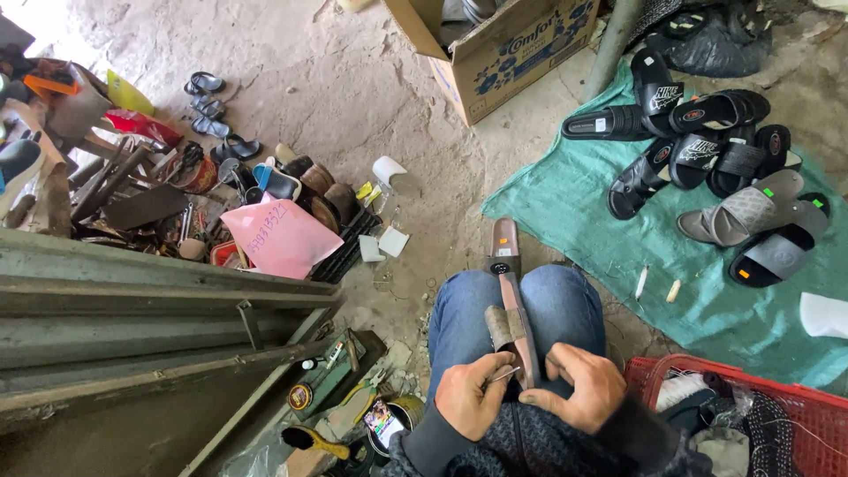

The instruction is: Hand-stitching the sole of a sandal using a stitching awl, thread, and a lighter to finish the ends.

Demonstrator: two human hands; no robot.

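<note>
Person sits on the floor, sandal [512, 318] lying along the lap between the knees, toe end pointing away. Left hand [470, 395] is closed around a thin metal tool [503, 374], tip touching the sandal's strap near the heel. Right hand [574, 389] grips the sandal's heel end, fingers curled tight. Just right of the right hand, a red basket [795, 402] with cloth. Ahead and right, well apart, a green mat [583, 212] with black and grey slippers [707, 150]. Left of the left hand, an open green toolbox [132, 336].
</note>
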